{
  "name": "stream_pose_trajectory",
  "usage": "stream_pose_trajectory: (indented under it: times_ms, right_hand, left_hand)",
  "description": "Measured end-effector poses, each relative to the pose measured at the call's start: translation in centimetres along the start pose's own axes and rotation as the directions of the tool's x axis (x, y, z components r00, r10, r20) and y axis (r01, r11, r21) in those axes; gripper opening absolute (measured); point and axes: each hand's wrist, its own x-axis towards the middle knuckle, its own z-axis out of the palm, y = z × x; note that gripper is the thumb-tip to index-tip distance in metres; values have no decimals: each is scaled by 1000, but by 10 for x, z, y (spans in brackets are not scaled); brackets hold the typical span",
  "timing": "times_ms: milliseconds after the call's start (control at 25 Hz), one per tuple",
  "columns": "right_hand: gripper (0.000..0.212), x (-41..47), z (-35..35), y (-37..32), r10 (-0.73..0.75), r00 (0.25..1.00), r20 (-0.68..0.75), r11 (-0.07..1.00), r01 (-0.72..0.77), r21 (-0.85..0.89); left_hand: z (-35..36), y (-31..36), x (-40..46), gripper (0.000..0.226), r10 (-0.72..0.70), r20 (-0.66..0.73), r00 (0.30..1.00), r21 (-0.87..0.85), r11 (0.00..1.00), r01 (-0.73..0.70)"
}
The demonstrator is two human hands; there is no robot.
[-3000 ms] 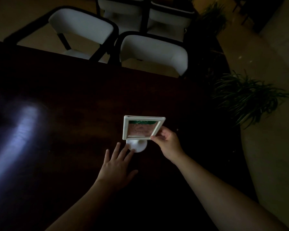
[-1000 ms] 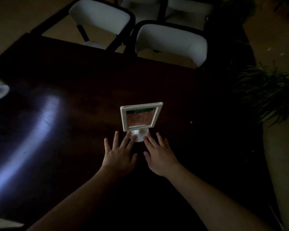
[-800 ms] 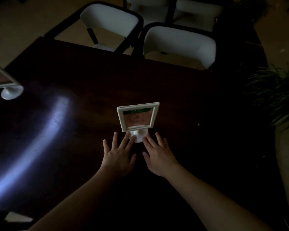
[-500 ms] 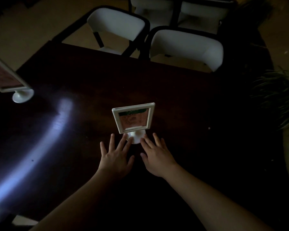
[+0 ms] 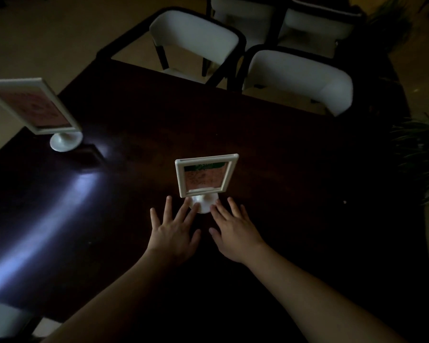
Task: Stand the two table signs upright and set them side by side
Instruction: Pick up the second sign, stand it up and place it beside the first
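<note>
A white-framed table sign [image 5: 204, 177] with a pink and green card stands upright on its round foot in the middle of the dark table [image 5: 270, 149]. My left hand [image 5: 175, 232] and my right hand [image 5: 234, 231] lie flat on the table just in front of it, fingers spread, their fingertips touching the foot from either side. A second white-framed sign [image 5: 32, 107] stands upright on its round foot at the table's far left, well apart from the first.
Two white chairs [image 5: 196, 38] [image 5: 297, 78] with black frames stand at the table's far edge, more behind them. A leafy plant [image 5: 421, 157] stands off the right edge. A bright streak of reflected light crosses the table's left part.
My right hand let go of the frame and came down flat beside the foot. The view turned left, bringing the second sign into sight. Both hands have stayed still over the last second.
</note>
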Motion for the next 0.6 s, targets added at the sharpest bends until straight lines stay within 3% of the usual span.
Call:
stream_pose_trajectory:
  times_ms: [600]
  right_hand:
    - [66, 84, -12, -96, 3, 999, 37, 998, 0, -58]
  left_hand:
    - [-18, -125, 15, 74, -12, -50, 999, -71, 997, 9]
